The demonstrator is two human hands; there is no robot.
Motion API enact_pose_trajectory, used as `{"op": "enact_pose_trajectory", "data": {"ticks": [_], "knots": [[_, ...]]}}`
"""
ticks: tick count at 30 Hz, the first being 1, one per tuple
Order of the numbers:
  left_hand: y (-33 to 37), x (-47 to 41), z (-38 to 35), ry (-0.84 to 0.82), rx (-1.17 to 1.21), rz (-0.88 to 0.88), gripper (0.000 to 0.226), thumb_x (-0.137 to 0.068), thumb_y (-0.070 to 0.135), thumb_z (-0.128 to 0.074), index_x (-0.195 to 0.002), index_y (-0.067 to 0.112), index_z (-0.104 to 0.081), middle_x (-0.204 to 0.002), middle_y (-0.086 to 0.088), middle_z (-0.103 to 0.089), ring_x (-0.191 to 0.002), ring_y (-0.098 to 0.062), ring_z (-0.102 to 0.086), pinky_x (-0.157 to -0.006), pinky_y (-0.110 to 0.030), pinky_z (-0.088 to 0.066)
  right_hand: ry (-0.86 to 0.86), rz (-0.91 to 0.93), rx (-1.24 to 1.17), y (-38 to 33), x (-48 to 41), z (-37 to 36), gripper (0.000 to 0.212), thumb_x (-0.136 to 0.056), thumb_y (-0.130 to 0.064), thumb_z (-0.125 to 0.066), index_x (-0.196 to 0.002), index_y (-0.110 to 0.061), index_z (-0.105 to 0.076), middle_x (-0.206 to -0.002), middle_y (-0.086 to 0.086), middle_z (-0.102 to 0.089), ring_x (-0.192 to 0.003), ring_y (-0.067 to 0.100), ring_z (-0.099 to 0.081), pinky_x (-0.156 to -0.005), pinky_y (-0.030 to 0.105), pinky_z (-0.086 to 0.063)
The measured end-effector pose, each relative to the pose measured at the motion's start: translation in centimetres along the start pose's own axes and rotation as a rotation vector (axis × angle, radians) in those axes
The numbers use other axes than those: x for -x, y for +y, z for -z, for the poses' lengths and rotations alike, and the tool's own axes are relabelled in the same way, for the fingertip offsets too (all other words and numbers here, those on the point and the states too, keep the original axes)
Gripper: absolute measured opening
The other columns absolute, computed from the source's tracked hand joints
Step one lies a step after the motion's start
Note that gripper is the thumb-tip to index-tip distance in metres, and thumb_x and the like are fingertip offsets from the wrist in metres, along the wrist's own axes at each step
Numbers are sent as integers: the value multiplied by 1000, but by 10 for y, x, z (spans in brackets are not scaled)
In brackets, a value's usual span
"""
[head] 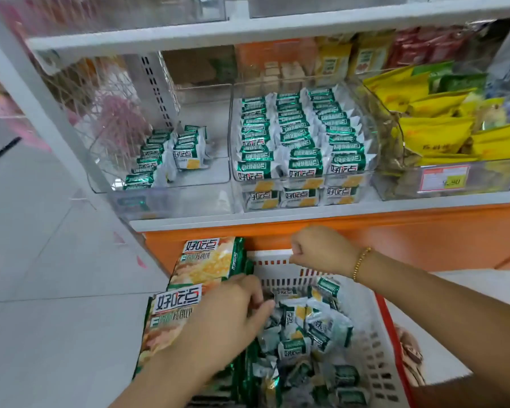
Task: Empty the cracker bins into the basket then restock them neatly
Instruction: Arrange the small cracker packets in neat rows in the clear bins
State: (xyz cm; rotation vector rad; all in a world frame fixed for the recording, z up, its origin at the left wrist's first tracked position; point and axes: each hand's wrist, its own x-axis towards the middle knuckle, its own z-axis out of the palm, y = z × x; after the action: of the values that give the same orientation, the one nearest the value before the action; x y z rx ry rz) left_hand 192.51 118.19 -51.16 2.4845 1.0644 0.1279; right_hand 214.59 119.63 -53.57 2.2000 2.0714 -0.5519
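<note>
A white slotted basket (374,343) sits low in front of the shelf, holding several loose green-and-white cracker packets (309,328). My left hand (233,313) reaches into its left side, fingers curled down among the packets; what they hold is hidden. My right hand (321,250) grips the basket's far rim. On the shelf, the middle clear bin (362,184) is packed with neat rows of packets (301,134). The left clear bin (218,160) holds two short rows of packets (165,154) at its left.
Two large cracker bags (189,293) stand against the basket's left side. A bin of yellow packets (436,134) with a price tag (443,178) sits at the right. An orange panel (395,234) runs below the shelf. Grey floor tiles (42,260) lie to the left.
</note>
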Motion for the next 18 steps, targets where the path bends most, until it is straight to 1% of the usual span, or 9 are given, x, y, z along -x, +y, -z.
{"op": "enact_pose_trajectory", "data": {"ticks": [2, 4, 6, 8, 9, 11, 14, 16, 18], "knots": [[13, 0, -26, -47, 24, 15, 18, -95, 42, -48, -87, 26, -48, -88, 11, -50, -77, -4, -48, -70, -22, -40, -106, -93, 17, 30, -6, -35, 20, -90, -22, -59, -91, -4, -69, -94, 11, -69, -90, 26, -64, -73, 33, -51], [23, -8, -62, -107, 143, 98, 14, -96, 35, -50, -94, 21, -53, -90, 7, -53, -78, -6, -50, -70, -23, -41, -159, -159, 42, 55, -8, -68, 25, -91, -26, -58, -104, -7, -68, -105, 9, -68, -98, 24, -63, -76, 29, -49], [28, -23, -101, -166, 264, 205, 11, -96, 29, -52, -96, 18, -54, -91, 3, -55, -78, -9, -52, -71, -25, -45, -229, -195, 32, 72, -6, -95, 27, -95, -29, -54, -104, -5, -65, -99, 9, -68, -97, 24, -64, -76, 30, -52], [29, -35, -139, -209, 322, 321, 12, -95, 25, -53, -104, 17, -54, -98, -1, -57, -83, -14, -55, -71, -26, -45, -309, -250, -34, 79, -3, -117, 12, -95, -13, -51, -95, -3, -58, -81, 7, -58, -87, 23, -63, -57, 24, -47], [28, -41, -156, -235, 344, 372, 17, -94, 23, -54, -110, 16, -54, -105, -4, -57, -88, -17, -57, -72, -25, -46, -332, -280, -65, 81, -1, -123, 5, -93, -5, -50, -96, -3, -54, -81, 7, -56, -84, 22, -62, -53, 21, -42], [24, -51, -187, -283, 409, 471, 19, -91, 20, -57, -110, 15, -54, -111, -4, -56, -90, -19, -58, -70, -25, -47, -317, -320, -122, 81, -2, -135, 21, -91, 0, -51, -112, 1, -54, -101, 13, -62, -94, 24, -63, -60, 22, -45], [13, -70, -215, -243, 464, 594, 6, -92, 19, -56, -90, 16, -51, -94, -5, -59, -77, -17, -53, -62, -26, -47, -288, -371, -153, 81, -7, -148, 39, -93, -1, -49, -131, 10, -45, -118, 19, -61, -105, 27, -62, -69, 26, -48], [7, -87, -227, -159, 547, 669, 13, -94, 20, -54, -98, 8, -60, -94, -14, -65, -72, -21, -57, -64, -33, -49, -264, -399, -160, 82, -11, -155, 38, -95, -2, -46, -132, 8, -45, -122, 19, -60, -109, 28, -60, -77, 30, -48], [6, -106, -238, -47, 601, 713, 28, -92, 21, -56, -103, -3, -64, -95, -22, -67, -78, -31, -62, -64, -39, -51, -247, -385, -114, 82, -16, -159, 34, -97, -6, -43, -128, 4, -52, -127, 20, -56, -117, 33, -55, -88, 37, -45]]}}
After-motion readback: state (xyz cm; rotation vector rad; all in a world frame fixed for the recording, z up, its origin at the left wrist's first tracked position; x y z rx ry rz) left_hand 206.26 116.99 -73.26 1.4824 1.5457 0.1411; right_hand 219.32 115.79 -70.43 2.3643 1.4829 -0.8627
